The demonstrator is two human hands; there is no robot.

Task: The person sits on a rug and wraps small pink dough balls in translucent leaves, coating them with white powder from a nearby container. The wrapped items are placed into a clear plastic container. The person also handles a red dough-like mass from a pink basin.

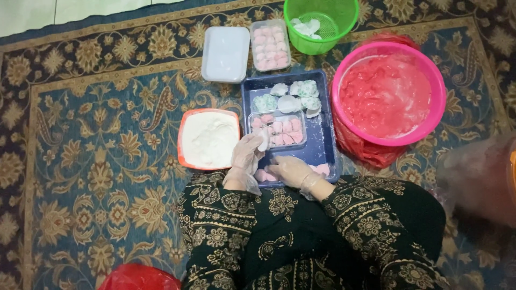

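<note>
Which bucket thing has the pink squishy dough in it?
The big pink basin on the right of the blue tray holds the pink dough. The green basket above it holds only a few white paper-like pieces.

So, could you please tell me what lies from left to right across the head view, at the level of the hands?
Orange tray of white flour → left hand → right hand → pink basin.
</note>
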